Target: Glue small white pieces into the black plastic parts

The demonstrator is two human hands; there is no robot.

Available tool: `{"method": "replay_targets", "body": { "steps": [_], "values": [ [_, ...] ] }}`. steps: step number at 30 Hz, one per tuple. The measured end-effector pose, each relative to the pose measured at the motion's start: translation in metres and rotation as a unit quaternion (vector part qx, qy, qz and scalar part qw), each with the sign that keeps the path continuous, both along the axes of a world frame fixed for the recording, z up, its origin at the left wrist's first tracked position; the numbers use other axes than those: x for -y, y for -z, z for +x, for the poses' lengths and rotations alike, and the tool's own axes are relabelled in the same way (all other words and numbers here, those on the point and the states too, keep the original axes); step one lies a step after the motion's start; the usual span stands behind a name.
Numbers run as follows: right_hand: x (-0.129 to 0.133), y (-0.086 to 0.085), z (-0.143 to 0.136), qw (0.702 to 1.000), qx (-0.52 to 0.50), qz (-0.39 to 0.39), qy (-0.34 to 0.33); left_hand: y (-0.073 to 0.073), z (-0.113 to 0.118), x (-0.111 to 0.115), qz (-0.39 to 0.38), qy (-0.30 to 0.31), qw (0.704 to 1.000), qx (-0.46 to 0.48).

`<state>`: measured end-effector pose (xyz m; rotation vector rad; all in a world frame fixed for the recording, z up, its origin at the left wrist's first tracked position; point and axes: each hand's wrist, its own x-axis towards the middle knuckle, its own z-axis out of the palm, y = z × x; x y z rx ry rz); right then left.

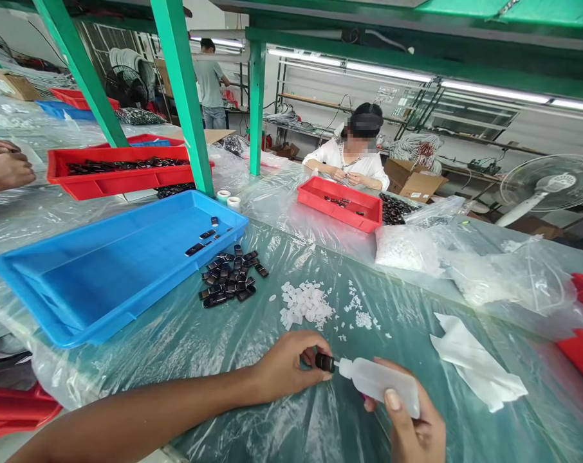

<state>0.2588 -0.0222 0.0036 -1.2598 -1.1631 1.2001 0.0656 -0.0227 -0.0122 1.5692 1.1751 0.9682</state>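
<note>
Between the thumb and fingers of my left hand (289, 365) is a small black plastic casing (325, 362). My right hand (417, 411) is wrapped round a translucent white squeeze bottle (385, 381), tilted with its narrow nozzle at the casing's end. Whether the tip touches or goes inside, I cannot tell. Something pink shows under the bottle by my right fingers. Beyond my left hand lies a heap of small white plastic pieces (307, 303), with tinier white bits (363, 319) to its right. A pile of similar black casings (228, 276) sits farther left.
A blue tray (103, 321) with a few black pieces stands at left. Red trays (127, 186) (340, 218) sit farther back. White paper (479, 363) and bags of white pieces (407, 247) lie right. Green posts (183, 96) rise from the plastic-covered table. A co-worker (352, 154) sits opposite; another person's hands (6, 167) show at left.
</note>
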Motion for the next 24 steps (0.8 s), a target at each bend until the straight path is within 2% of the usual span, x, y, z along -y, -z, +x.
{"method": "replay_targets", "body": {
  "steps": [6,12,24],
  "values": [
    [0.002,0.01,0.002,0.997,0.051,0.051,0.006,0.003,0.0,0.001,0.023,0.001,0.999,-0.042],
    [0.0,0.026,0.011,0.983,0.109,0.149,-0.021,0.003,0.0,0.001,0.029,0.001,0.998,-0.052],
    [-0.002,0.017,0.003,0.972,0.101,0.208,-0.03,-0.001,0.002,0.0,0.029,-0.005,0.998,-0.061]
  ]
}}
